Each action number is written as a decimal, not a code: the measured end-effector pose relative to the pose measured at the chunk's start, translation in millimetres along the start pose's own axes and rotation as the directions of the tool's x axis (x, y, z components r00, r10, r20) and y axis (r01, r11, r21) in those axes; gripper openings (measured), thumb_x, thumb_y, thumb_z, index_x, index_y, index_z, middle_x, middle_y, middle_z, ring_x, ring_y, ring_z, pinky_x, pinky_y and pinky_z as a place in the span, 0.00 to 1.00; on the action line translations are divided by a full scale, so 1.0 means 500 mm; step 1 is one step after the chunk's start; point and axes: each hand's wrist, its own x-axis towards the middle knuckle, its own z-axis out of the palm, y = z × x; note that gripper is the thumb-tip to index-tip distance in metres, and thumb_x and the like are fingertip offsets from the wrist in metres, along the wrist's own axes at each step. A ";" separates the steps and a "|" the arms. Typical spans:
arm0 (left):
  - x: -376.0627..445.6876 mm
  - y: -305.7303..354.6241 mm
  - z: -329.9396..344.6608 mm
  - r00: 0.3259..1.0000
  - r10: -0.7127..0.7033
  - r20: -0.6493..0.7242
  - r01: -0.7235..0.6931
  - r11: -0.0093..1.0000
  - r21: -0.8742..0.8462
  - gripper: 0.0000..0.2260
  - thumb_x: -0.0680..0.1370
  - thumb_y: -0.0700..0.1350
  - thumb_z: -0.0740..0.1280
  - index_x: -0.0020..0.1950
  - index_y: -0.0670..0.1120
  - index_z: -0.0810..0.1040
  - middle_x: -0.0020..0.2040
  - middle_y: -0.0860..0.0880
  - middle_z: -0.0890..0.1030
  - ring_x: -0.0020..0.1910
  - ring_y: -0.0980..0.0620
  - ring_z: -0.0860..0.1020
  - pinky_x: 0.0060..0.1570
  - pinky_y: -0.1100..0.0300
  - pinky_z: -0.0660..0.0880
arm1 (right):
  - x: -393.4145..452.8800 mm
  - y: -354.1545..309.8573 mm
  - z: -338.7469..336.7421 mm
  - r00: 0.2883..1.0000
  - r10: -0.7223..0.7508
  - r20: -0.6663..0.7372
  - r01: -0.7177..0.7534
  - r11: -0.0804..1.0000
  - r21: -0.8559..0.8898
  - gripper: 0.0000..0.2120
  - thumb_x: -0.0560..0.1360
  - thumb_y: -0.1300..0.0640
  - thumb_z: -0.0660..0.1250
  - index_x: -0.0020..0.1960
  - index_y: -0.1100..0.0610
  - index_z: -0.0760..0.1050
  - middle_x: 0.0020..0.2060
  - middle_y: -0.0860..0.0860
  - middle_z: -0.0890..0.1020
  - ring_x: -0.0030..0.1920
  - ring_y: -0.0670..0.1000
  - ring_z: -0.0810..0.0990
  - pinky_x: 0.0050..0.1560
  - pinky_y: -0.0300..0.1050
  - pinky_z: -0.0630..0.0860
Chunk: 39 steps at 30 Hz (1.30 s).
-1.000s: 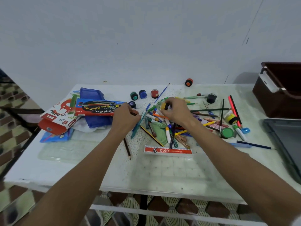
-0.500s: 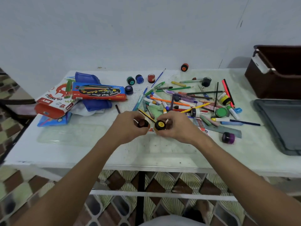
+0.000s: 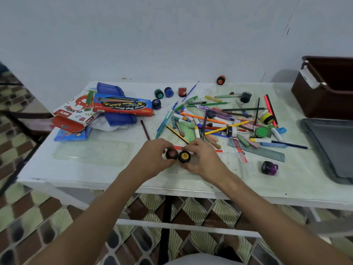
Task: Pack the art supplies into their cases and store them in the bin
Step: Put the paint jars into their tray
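Note:
My left hand point(image 3: 152, 156) grips a small brown paint pot point(image 3: 171, 154) and my right hand point(image 3: 202, 158) grips a yellow-topped paint pot point(image 3: 184, 156); the two pots touch, low over the table's front middle. Behind them lies a heap of pens, pencils, markers and crayons point(image 3: 215, 119). More paint pots point(image 3: 169, 92) stand at the back. A watercolour box point(image 3: 124, 106), an oil pastels box point(image 3: 74, 113) and a blue case point(image 3: 116, 104) lie at the left. The brown bin point(image 3: 324, 96) stands at the far right.
A grey lid point(image 3: 332, 150) lies at the right edge below the bin. A purple paint pot point(image 3: 269, 168) sits alone near the front right, with a grey ruler point(image 3: 263, 152) behind it. A clear plastic tray point(image 3: 91, 153) lies at the front left of the white table point(image 3: 95, 176).
Both hands drew back from the heap toward the table's front, each now holding a paint pot; since half a second ago they have hardly moved.

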 end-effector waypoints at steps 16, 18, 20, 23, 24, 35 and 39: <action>0.003 -0.026 0.014 1.000 0.024 -0.010 -0.023 0.999 0.030 0.13 0.71 0.46 0.75 0.54 0.51 0.83 0.49 0.55 0.73 0.44 0.56 0.71 0.40 0.69 0.63 | 0.003 -0.002 -0.001 0.998 -0.050 0.033 0.056 0.979 -0.196 0.21 0.69 0.51 0.75 0.61 0.52 0.80 0.52 0.54 0.76 0.51 0.57 0.70 0.50 0.49 0.67; 0.005 -0.027 0.014 1.000 0.029 -0.003 -0.029 0.999 0.037 0.12 0.71 0.46 0.75 0.54 0.51 0.82 0.49 0.55 0.73 0.44 0.56 0.71 0.42 0.66 0.64 | 0.001 -0.002 -0.002 0.999 -0.046 0.022 0.049 0.983 -0.177 0.21 0.69 0.51 0.75 0.60 0.53 0.80 0.51 0.54 0.75 0.51 0.56 0.70 0.51 0.49 0.68; 0.006 -0.028 0.014 1.000 0.030 0.008 -0.031 0.999 0.041 0.12 0.71 0.46 0.75 0.54 0.51 0.82 0.50 0.54 0.74 0.44 0.56 0.71 0.43 0.66 0.64 | -0.003 0.003 0.000 0.999 -0.043 0.001 0.042 0.990 -0.135 0.19 0.69 0.51 0.75 0.58 0.55 0.81 0.48 0.53 0.74 0.49 0.56 0.71 0.49 0.47 0.68; 0.007 -0.031 0.017 1.000 0.026 0.002 -0.026 0.999 0.044 0.15 0.71 0.46 0.75 0.56 0.50 0.80 0.51 0.54 0.74 0.44 0.57 0.71 0.44 0.66 0.64 | -0.012 0.005 0.001 0.999 -0.030 -0.017 0.029 0.996 -0.079 0.15 0.70 0.48 0.73 0.53 0.54 0.81 0.43 0.50 0.72 0.46 0.53 0.71 0.46 0.45 0.68; 0.007 -0.030 0.018 1.000 0.024 -0.002 -0.024 0.999 0.047 0.15 0.71 0.46 0.75 0.57 0.49 0.80 0.50 0.54 0.73 0.44 0.56 0.71 0.44 0.66 0.64 | -0.014 0.004 0.001 0.999 -0.034 -0.018 0.032 0.996 -0.086 0.15 0.71 0.47 0.72 0.52 0.54 0.81 0.41 0.50 0.72 0.45 0.52 0.72 0.45 0.45 0.69; 0.004 -0.031 0.011 0.999 0.038 -0.014 -0.037 0.998 0.050 0.10 0.71 0.45 0.75 0.51 0.50 0.83 0.44 0.55 0.73 0.41 0.58 0.71 0.39 0.69 0.64 | -0.028 -0.022 -0.003 0.999 0.050 -0.008 -0.051 0.997 -0.051 0.13 0.75 0.53 0.68 0.59 0.53 0.80 0.45 0.53 0.82 0.45 0.50 0.77 0.43 0.40 0.68; 0.001 -0.030 0.016 0.999 0.029 -0.037 -0.028 0.999 0.033 0.09 0.70 0.46 0.75 0.49 0.50 0.82 0.44 0.55 0.74 0.42 0.57 0.71 0.41 0.66 0.66 | -0.039 -0.027 0.001 0.988 0.140 -0.061 -0.128 0.978 0.162 0.07 0.73 0.55 0.71 0.51 0.51 0.82 0.38 0.48 0.82 0.37 0.46 0.76 0.38 0.38 0.72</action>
